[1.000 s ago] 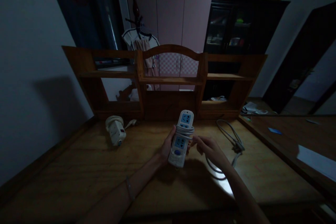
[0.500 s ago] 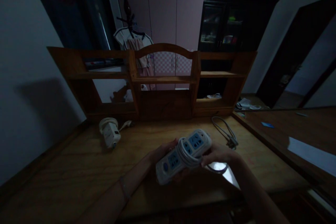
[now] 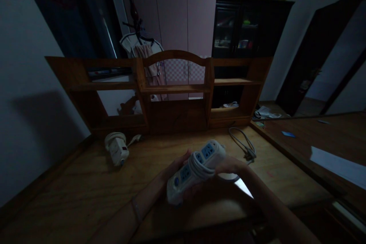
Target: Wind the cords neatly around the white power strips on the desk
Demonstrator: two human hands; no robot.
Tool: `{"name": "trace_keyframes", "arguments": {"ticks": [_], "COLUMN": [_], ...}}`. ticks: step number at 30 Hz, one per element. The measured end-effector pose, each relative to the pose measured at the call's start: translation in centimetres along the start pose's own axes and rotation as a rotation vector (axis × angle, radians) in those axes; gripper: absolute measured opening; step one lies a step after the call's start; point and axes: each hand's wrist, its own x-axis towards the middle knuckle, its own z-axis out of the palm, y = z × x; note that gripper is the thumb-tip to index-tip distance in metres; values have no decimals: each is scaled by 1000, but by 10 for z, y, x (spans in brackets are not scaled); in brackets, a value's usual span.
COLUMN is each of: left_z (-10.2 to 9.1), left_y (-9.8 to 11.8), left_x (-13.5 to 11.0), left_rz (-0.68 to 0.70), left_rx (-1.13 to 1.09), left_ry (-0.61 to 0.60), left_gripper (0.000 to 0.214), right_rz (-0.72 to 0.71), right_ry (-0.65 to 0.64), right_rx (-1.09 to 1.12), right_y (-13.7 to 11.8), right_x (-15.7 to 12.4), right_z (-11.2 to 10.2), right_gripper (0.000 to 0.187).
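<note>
A white power strip [image 3: 194,167] with blue sockets is held above the wooden desk [image 3: 85,183], tilted with its far end up to the right. Its white cord [image 3: 197,162] is wound around its middle in several loops. My left hand [image 3: 174,169] grips the strip from below and behind. My right hand [image 3: 231,166] is closed at the strip's right side, fingers on the cord. A loose loop of cord [image 3: 228,177] hangs under the right hand.
A second white power strip with wound cord [image 3: 116,149] lies at the desk's back left. A grey cable [image 3: 243,143] lies at the back right. A wooden shelf unit [image 3: 174,87] stands along the desk's back edge. A second desk [image 3: 320,141] adjoins on the right.
The strip has turned from upright to slanted, far end to the right. My right hand has moved in against its right side, and more cord is wound on.
</note>
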Motion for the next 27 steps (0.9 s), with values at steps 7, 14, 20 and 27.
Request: {"name": "trace_keyframes", "arguments": {"ticks": [7, 14, 20, 27], "left_z": [-4, -2, 1, 5], "left_y": [15, 19, 20, 20], "left_x": [8, 1, -2, 0], "left_rz": [178, 175, 178, 183], "left_rx": [-167, -151, -95, -63], "left_ry": [-102, -131, -95, -6], "left_gripper": [81, 79, 79, 80], "right_rz": [-72, -140, -182, -138], "right_ry": [164, 175, 265, 266], "right_rx": [281, 414, 411, 297], "right_y": [9, 18, 22, 29], "right_x": [20, 36, 38, 39], "right_z": [-4, 16, 25, 17], "right_gripper": [41, 53, 45, 46]}}
